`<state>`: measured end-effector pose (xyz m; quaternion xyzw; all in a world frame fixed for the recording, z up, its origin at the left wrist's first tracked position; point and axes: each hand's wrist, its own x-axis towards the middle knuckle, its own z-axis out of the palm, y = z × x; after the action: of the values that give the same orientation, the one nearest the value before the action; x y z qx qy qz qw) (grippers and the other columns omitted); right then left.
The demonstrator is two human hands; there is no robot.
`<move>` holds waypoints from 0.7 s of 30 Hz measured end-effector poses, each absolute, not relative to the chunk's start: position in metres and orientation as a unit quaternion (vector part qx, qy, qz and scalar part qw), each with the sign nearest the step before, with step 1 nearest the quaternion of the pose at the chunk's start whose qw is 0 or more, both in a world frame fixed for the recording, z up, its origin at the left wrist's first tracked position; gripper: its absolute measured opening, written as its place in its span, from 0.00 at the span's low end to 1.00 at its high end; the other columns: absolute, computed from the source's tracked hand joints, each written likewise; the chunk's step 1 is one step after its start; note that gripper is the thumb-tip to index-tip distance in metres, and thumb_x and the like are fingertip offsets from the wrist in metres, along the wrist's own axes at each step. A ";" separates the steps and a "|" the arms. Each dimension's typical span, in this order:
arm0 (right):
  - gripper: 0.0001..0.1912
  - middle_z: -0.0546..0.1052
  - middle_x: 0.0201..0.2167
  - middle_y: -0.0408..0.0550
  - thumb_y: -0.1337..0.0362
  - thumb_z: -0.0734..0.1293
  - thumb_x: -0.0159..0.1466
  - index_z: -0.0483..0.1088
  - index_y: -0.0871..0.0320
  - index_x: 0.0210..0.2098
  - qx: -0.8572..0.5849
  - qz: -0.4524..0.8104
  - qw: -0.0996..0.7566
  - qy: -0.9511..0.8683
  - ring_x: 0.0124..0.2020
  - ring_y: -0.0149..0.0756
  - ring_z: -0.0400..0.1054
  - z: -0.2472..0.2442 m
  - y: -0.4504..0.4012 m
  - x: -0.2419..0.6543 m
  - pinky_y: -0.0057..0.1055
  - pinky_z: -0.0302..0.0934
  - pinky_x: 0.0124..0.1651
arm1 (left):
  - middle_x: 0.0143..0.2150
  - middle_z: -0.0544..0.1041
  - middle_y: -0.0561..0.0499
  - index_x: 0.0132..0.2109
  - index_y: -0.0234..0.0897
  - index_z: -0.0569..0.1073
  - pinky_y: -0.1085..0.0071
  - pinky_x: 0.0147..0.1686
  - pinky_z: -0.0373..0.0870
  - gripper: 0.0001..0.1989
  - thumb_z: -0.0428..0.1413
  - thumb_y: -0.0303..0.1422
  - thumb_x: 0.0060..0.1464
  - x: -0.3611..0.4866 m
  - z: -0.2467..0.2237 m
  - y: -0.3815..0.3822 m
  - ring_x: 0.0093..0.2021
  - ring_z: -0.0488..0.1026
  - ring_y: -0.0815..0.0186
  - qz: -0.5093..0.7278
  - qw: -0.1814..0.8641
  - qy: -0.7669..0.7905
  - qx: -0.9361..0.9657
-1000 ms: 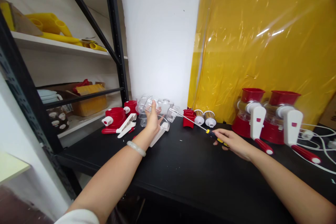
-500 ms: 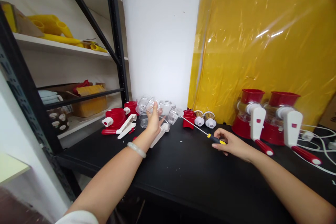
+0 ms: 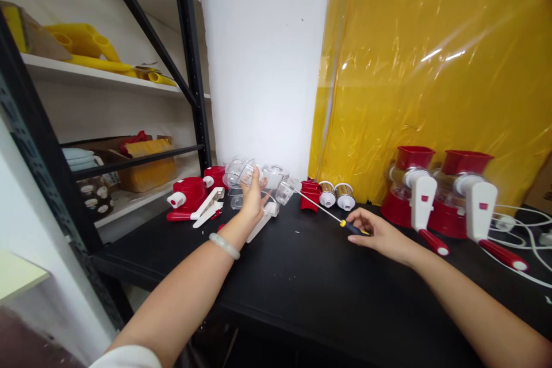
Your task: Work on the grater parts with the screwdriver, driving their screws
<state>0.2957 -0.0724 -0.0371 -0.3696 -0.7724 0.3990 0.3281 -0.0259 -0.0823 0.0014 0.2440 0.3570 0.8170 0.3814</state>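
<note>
My left hand (image 3: 252, 198) is closed around a clear plastic grater housing (image 3: 285, 190), held above the table. The screwdriver (image 3: 321, 208), with a long metal shaft and a dark blue and yellow handle, is gripped in the fingers of my right hand (image 3: 371, 231). Its tip meets the right end of the clear housing; the exact contact spot is too small to make out. Just below my left hand lies a white crank arm (image 3: 263, 223). Other clear plastic parts (image 3: 235, 171) stand behind that hand and are partly hidden by it.
Left on the black table (image 3: 302, 287) are a red base (image 3: 190, 192) and a white crank handle (image 3: 210, 207). A red part (image 3: 309, 195) and two grater drums (image 3: 345, 196) stand at the back. Two assembled red-and-white graters (image 3: 416, 184) and white cables (image 3: 524, 230) are right; shelving (image 3: 190, 57) stands left.
The fingers of my right hand have shifted on the screwdriver's handle and now cover more of its yellow end. My left hand and the clear housing stay almost still.
</note>
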 end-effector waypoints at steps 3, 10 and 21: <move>0.29 0.63 0.32 0.38 0.52 0.78 0.49 0.67 0.52 0.46 -0.376 0.436 0.320 -0.752 0.30 0.32 0.66 -0.036 -0.077 0.294 0.33 0.70 0.31 | 0.65 0.65 0.45 0.60 0.52 0.58 0.60 0.52 0.73 0.36 0.63 0.53 0.49 -0.025 0.002 -0.083 0.63 0.68 0.56 0.817 0.389 0.355 0.237; 0.25 0.73 0.41 0.48 0.51 0.75 0.52 0.71 0.57 0.44 -0.369 0.474 0.247 -0.760 0.37 0.38 0.69 -0.027 -0.083 0.291 0.37 0.70 0.40 | 0.68 0.63 0.46 0.61 0.52 0.58 0.57 0.53 0.73 0.35 0.61 0.54 0.51 -0.026 0.004 -0.084 0.63 0.67 0.55 0.814 0.386 0.362 0.240; 0.26 0.75 0.31 0.42 0.45 0.74 0.53 0.66 0.54 0.41 -0.365 0.415 0.274 -0.787 0.34 0.38 0.73 -0.035 -0.076 0.294 0.36 0.68 0.39 | 0.66 0.65 0.44 0.65 0.53 0.54 0.58 0.52 0.73 0.38 0.60 0.53 0.52 -0.026 0.005 -0.086 0.64 0.66 0.55 0.812 0.397 0.359 0.231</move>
<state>0.2944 -0.0759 -0.0353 -0.3648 -0.7871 0.4150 0.2743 -0.0262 -0.0856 0.0054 0.2314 0.3595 0.8121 0.3971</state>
